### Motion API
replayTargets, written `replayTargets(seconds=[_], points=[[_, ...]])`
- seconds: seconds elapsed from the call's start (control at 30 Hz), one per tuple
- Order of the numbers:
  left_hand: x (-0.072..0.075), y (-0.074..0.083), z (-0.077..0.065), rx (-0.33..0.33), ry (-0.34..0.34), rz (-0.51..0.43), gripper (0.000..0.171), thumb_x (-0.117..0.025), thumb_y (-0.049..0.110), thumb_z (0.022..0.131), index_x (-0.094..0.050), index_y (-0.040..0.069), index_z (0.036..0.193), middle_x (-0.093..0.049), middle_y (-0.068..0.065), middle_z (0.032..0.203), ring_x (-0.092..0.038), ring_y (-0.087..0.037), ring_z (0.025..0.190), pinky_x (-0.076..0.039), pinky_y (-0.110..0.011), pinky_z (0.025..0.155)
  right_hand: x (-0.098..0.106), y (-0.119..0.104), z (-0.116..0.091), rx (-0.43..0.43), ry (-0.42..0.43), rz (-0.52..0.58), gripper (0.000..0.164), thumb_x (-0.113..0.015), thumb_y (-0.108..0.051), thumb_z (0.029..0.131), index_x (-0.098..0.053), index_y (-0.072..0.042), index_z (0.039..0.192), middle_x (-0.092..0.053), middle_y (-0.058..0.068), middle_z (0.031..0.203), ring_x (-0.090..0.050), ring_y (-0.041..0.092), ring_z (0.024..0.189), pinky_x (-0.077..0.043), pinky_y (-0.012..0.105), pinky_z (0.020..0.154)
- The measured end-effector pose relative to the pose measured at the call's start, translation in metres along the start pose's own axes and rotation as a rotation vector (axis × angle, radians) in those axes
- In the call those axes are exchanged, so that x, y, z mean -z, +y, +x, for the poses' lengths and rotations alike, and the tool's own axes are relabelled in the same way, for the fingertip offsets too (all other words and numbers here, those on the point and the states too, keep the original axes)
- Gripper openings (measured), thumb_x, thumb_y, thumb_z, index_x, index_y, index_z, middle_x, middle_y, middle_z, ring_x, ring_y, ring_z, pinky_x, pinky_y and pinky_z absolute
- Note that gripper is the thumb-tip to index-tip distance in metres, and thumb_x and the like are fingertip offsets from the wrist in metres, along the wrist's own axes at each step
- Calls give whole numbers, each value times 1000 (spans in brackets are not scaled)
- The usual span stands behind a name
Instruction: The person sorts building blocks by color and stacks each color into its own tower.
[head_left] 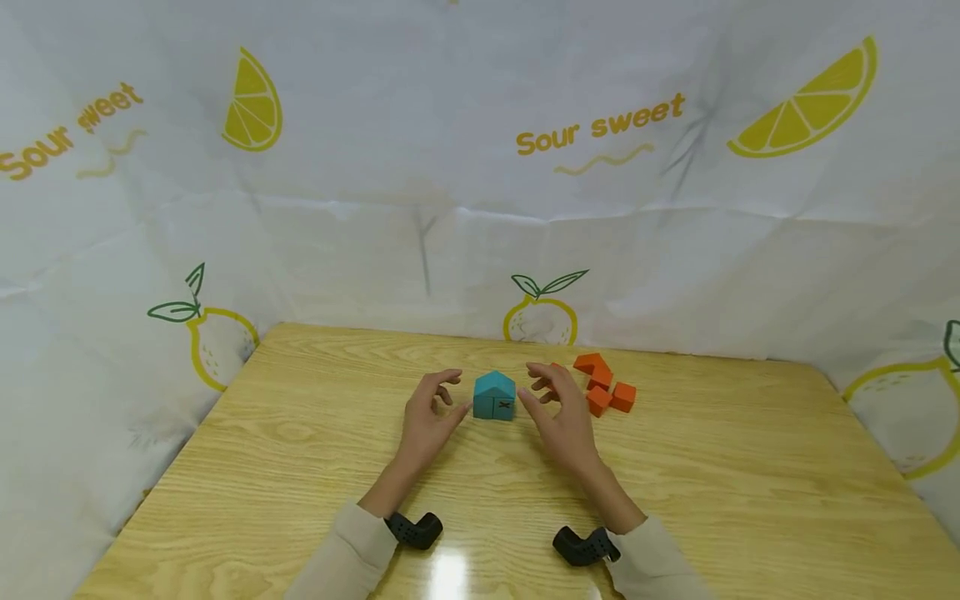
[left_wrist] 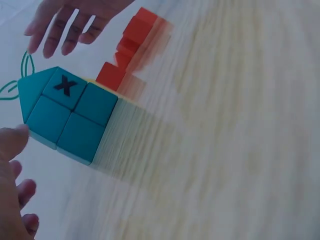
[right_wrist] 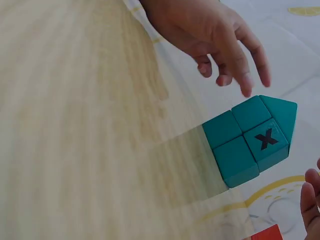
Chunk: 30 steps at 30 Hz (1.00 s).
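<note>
Between the two hands stands a small house of teal blocks [head_left: 494, 396], with cubes stacked two by two and a triangular roof block on top. One cube carries a dark X [left_wrist: 65, 85]. My left hand [head_left: 429, 418] is just left of the house, fingers loosely bent and holding nothing; its thumb tip overlaps the roof's lower edge in the left wrist view. On the other side my right hand [head_left: 564, 421] hovers with fingers spread and slightly curved, apart from the blocks and holding nothing.
Several orange blocks [head_left: 623, 397] lie right of the house, partly behind the right hand. Beneath everything is a wooden table [head_left: 720, 483]. A white cloth [head_left: 375, 250] printed with lemons hangs along its back and sides.
</note>
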<state>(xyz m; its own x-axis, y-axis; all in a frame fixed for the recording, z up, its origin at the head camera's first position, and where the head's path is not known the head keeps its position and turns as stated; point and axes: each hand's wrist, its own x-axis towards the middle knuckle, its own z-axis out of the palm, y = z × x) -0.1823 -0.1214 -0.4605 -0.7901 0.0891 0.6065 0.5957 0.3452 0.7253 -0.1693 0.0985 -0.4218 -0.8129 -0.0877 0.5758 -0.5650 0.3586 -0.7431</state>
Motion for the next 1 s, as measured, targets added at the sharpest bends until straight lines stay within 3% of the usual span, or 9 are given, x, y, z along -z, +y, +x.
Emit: replayTargets(seconds=[0.13,0.27,0.4,0.6,0.7,0.83,1.0], points=[[-1,7,-5,-13,106,8,44,-75,-3,80,-59,5,120,-60,-17,106,-51,-27,74,-34,-31,56,11,-18,-9,-33,48,11,34,-63,3,90,-58,2,123,-60,19,108,-56,28,90,-49,30,74],[0,31,-10,-57,149,-21,40,-73,-12,77,-60,-1,113,-60,-22,99,-51,-34,72,-35,-40,55,26,-27,-18,-111,64,9,30,-60,2,92,-58,3,123,-60,20,108,-55,20,91,-46,22,78],[-3,58,-13,-142,123,-76,36,-71,-16,75,-60,-4,107,-60,-22,95,-51,-34,70,-36,-43,56,39,-22,-25,-111,89,-22,30,-61,5,90,-59,4,120,-61,18,105,-54,18,88,-45,18,76],[-21,75,-23,-246,53,-130,39,-72,-19,71,-60,-2,104,-59,-13,93,-49,-29,66,-37,-41,51,59,9,-42,-41,87,-111,34,-64,6,88,-59,2,122,-61,14,99,-54,14,86,-44,16,72],[-37,74,-30,-268,3,-155,40,-74,-16,72,-59,-1,106,-59,-13,96,-51,-27,67,-38,-39,50,71,28,-51,-56,79,-141,35,-64,2,90,-59,-2,125,-61,13,103,-54,11,88,-44,15,72],[-59,66,-37,-263,-62,-170,38,-75,-6,78,-58,3,112,-59,-10,102,-51,-20,73,-40,-33,53,86,37,-59,-90,104,-175,34,-64,0,90,-60,-3,124,-62,11,103,-52,6,89,-43,13,73],[-67,87,-28,-275,-66,-167,42,-74,-11,75,-57,1,111,-57,-14,100,-50,-23,72,-41,-33,52,92,36,-58,-112,129,-201,33,-65,4,88,-62,0,120,-62,12,99,-53,8,86,-43,11,71]])
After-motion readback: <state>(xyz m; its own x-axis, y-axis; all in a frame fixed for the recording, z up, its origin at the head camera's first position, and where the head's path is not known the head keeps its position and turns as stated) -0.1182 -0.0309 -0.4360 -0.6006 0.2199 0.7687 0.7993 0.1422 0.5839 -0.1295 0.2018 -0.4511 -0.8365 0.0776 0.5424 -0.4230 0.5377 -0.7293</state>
